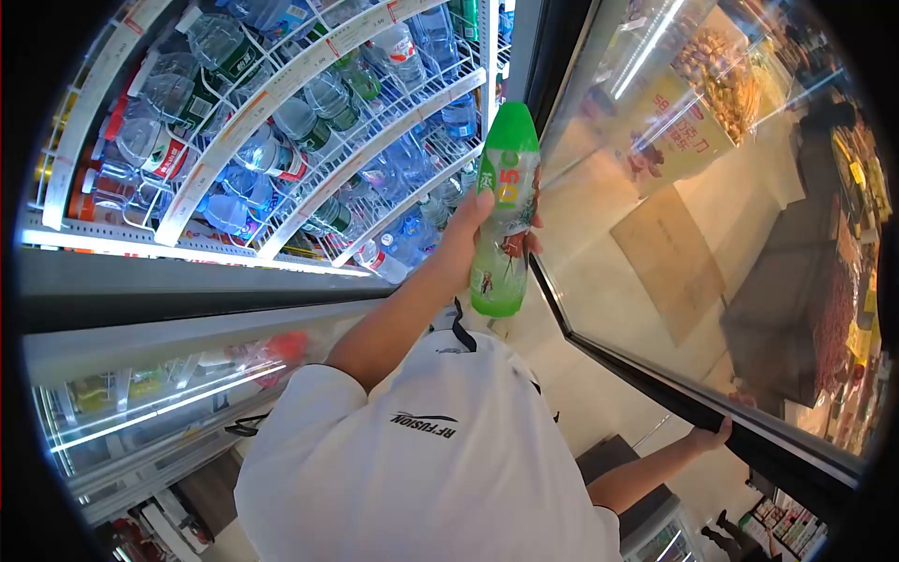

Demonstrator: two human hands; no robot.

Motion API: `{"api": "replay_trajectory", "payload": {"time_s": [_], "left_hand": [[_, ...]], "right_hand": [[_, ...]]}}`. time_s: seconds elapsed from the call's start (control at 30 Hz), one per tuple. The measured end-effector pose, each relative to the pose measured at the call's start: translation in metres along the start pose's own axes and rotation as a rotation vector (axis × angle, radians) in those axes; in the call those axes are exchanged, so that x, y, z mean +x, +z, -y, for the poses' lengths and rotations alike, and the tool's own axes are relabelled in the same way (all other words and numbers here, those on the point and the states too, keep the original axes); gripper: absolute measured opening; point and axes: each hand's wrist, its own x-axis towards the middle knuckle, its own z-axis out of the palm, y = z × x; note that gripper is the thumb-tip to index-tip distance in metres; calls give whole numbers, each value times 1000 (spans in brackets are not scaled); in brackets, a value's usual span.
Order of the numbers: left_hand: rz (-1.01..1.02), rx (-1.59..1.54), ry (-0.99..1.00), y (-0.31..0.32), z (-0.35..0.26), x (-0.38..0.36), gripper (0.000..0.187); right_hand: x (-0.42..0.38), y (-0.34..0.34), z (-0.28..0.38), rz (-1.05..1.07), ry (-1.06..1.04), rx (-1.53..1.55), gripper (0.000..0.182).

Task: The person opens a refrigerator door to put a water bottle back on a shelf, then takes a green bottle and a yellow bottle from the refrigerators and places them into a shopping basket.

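Observation:
My left hand [464,236] is wrapped round the middle of a green drink bottle [510,173], thumb on one side and fingertips showing on the other. The bottle stands nearly upright in view, with a large green top and a printed label. At the lower right, my right hand [709,437] grips the dark frame of a glass fridge door [646,386], which stands ajar. Part of its fingers is hidden by the frame. Left of the held bottle, wire fridge shelves [272,96] carry several rows of clear water bottles [302,122].
Through the door glass I see a yellow printed box [679,122] and dark display stands with packaged goods [847,281]. Another glass-fronted cooler [159,403] is at the lower left. A person's legs [730,536] show at the bottom right, on the pale floor [538,361].

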Motion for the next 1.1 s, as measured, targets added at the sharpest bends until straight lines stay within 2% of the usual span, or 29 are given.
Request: {"api": "replay_trajectory", "payload": {"time_s": [0.07,0.17,0.23,0.3,0.37,0.43,0.53,0.57,0.63,0.7,0.77,0.9,0.97,1.1], "left_hand": [[-38,-2,48,5,7,0,71],[14,73,-7,1,12,-2,72],[40,93,-1,2,13,-5,71],[51,-4,-35,2,12,-2,69],[68,-15,-72,-1,8,4,67],[92,-25,-17,-3,7,17,65],[103,-9,1,-7,-4,36,64],[143,-37,12,-12,-7,42,64],[108,-54,17,-21,-14,51,64],[203,-94,-37,-33,-25,61,64],[208,-68,-45,-39,-37,69,64],[162,-27,-17,-51,-48,84,63],[234,-69,-57,-62,-54,91,62],[222,-102,-48,-68,-58,103,62]], "right_hand": [[10,1,0,-9,24,-5,61],[20,-4,-7,10,39,-52,65],[20,-13,-8,108,-6,-42,68],[22,-13,-8,101,9,-42,69],[20,-6,-8,4,-5,-79,69],[17,-22,-16,28,11,-71,69],[15,-33,-24,-44,-2,-78,73],[17,-41,-26,47,-16,-44,71],[16,-41,-31,-32,-105,-96,67],[17,-49,-29,3,-110,-122,64],[18,-46,-28,-23,-87,-204,74],[19,-41,-27,-68,-66,-146,71],[16,-31,-26,-95,-63,-142,70],[15,-27,-25,-125,-74,-132,71]]}}
